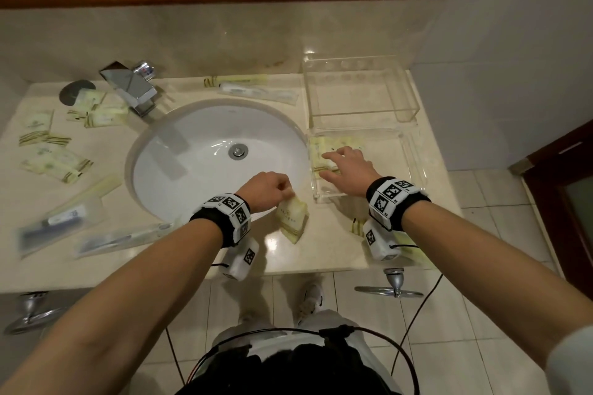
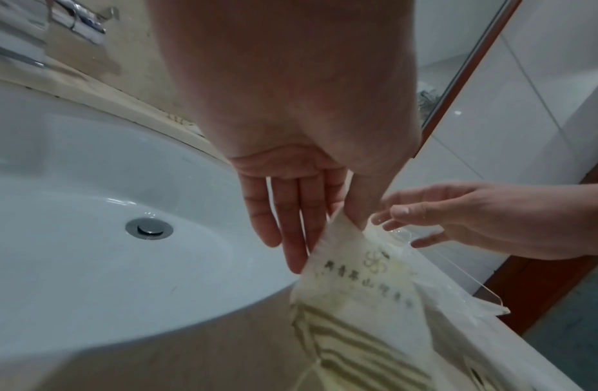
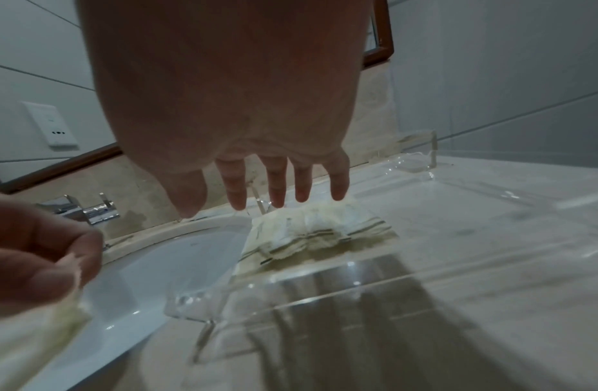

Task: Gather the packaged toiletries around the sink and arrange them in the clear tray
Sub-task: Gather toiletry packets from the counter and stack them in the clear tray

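Pinching one pale yellow packet (image 1: 292, 216) by its top corner, the left hand (image 1: 264, 189) holds it at the sink's (image 1: 179, 144) front rim. Two or perhaps three packets (image 1: 324, 157) lie in the clear tray (image 1: 414, 163), under the right hand's (image 1: 349, 170) spread, empty fingers. The packet's printing is Chinese and blurred.

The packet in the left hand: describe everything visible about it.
The pale yellow packet, a thin crinkled wrapper with printed characters, a small emblem and olive stripes at one end, hangs tilted over the counter's front edge beside the sink. The left hand pinches its upper corner; nothing else visibly touches it.
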{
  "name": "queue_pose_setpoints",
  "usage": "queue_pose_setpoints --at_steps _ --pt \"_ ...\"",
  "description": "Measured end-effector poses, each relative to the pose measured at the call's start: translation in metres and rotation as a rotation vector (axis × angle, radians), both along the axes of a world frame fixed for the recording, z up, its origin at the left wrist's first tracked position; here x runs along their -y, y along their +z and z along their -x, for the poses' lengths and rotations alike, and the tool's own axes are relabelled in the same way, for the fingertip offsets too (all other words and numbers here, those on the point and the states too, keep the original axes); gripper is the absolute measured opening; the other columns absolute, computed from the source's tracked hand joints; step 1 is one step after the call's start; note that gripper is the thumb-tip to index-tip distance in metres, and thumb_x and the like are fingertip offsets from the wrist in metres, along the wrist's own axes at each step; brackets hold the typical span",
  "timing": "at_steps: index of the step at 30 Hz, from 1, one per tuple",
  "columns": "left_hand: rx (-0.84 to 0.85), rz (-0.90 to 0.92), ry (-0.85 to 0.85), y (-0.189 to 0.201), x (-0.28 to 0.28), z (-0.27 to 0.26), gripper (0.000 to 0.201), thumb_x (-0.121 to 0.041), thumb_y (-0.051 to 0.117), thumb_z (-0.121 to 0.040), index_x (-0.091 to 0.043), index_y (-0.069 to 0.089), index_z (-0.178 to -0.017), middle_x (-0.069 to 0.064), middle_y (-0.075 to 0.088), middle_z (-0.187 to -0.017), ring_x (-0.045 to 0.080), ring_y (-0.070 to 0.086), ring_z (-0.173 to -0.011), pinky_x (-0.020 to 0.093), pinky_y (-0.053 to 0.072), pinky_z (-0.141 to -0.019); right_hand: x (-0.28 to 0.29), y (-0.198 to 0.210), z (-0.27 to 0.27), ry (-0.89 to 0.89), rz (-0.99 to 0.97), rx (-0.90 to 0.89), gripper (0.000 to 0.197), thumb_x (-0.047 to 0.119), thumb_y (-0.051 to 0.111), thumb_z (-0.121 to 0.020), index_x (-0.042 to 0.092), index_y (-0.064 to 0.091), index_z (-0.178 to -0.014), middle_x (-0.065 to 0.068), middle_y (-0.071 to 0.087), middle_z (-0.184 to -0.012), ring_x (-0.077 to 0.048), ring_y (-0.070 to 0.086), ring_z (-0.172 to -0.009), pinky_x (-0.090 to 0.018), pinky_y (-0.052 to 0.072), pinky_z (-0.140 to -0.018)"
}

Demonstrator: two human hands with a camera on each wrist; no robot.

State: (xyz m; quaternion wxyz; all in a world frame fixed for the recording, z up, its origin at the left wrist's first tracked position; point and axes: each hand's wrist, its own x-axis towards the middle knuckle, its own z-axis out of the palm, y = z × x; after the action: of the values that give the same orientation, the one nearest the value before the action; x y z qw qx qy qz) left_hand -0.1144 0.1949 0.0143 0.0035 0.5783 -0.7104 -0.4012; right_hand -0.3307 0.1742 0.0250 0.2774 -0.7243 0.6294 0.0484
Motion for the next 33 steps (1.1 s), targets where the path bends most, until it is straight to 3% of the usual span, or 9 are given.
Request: queue_pose_setpoints --at_steps 4,8,13,19,22,26,31,33 --pt "-0.114 0.082 0.084 0.012 0.011 0.002 0.019 -0.031 0.053 -0.096 -0.017 0.059 -0.085 0.006 0.069 -0.083 0.018 0.062 -0.074 0.031 0.046 -0.072 0.005 0.008 -0.008 0.105 0.084 -0.011 0.037 0.042 0.044 -0.098 0.027 0.056 -0.13 -0.004 0.046 -0.141 -0.026 0.032 -0.134 -0.044 0.023 -0.107" --pt "-0.186 0.167 0.16 0.026 0.02 0.006 0.023 -0.035 0.051 -0.096 -0.016 0.058 -0.086 0.001 0.063 -0.071 0.015 0.053 -0.063 0.032 0.043 -0.065 0.012 0.02 -0.016 0.062 0.077 0.152 0.03 0.036 0.047 -0.097 0.022 0.069 -0.112 -0.003 0.062 -0.124 -0.025 0.047 -0.122 -0.042 0.03 -0.105" --pt "-0.169 0.279 0.224 0.042 0.028 0.014 0.024 -0.035 0.049 -0.097 -0.014 0.055 -0.089 -0.004 0.058 -0.062 0.014 0.05 -0.057 0.029 0.038 -0.055 0.021 0.034 -0.018 -0.087 0.01 0.43 0.022 0.031 0.062 -0.091 0.013 0.073 -0.099 -0.002 0.071 -0.103 -0.019 0.063 -0.099 -0.035 0.05 -0.089" --pt "-0.233 0.27 0.272 0.05 0.033 0.027 0.022 -0.039 0.049 -0.097 -0.018 0.052 -0.09 0.0 0.066 -0.071 0.01 0.052 -0.055 0.024 0.036 -0.053 0.033 0.041 -0.01 -0.191 0.064 0.516 0.013 0.018 0.065 -0.087 0.017 0.07 -0.076 0.001 0.069 -0.077 -0.014 0.064 -0.08 -0.028 0.05 -0.079" --pt "-0.312 0.187 0.303 0.05 0.035 0.033 0.024 -0.042 0.06 -0.09 -0.019 0.055 -0.097 0.003 0.072 -0.08 0.012 0.058 -0.062 0.028 0.043 -0.059 0.035 0.043 -0.007 -0.263 0.045 0.618 0.016 0.011 0.059 -0.089 0.012 0.069 -0.077 -0.009 0.071 -0.072 -0.016 0.067 -0.065 -0.029 0.053 -0.065" --pt "-0.401 0.046 0.311 0.048 0.043 0.038 0.033 -0.018 0.071 -0.083 -0.015 0.057 -0.112 0.008 0.073 -0.097 0.018 0.064 -0.081 0.025 0.043 -0.065 0.038 0.043 0.0 -0.312 0.059 0.655 0.013 0.013 0.054 -0.092 0.008 0.065 -0.086 -0.01 0.07 -0.069 -0.015 0.067 -0.056 -0.026 0.052 -0.055" --pt "-0.415 0.012 0.338 0.043 0.047 0.046 0.033 -0.003 0.07 -0.08 -0.005 0.058 -0.11 0.018 0.071 -0.095 0.028 0.063 -0.08 0.033 0.048 -0.07 0.036 0.04 0.006 -0.315 0.132 0.582 0.015 0.02 0.05 -0.094 0.018 0.058 -0.082 -0.002 0.07 -0.069 -0.015 0.07 -0.06 -0.026 0.047 -0.057" --pt "-0.418 -0.006 0.343 0.042 0.047 0.048 0.033 0.0 0.07 -0.08 -0.004 0.058 -0.11 0.017 0.069 -0.089 0.026 0.062 -0.073 0.031 0.048 -0.066 0.036 0.04 0.009 -0.327 0.185 0.54 0.015 0.022 0.048 -0.096 0.019 0.056 -0.083 -0.001 0.071 -0.075 -0.014 0.071 -0.063 -0.029 0.049 -0.061"
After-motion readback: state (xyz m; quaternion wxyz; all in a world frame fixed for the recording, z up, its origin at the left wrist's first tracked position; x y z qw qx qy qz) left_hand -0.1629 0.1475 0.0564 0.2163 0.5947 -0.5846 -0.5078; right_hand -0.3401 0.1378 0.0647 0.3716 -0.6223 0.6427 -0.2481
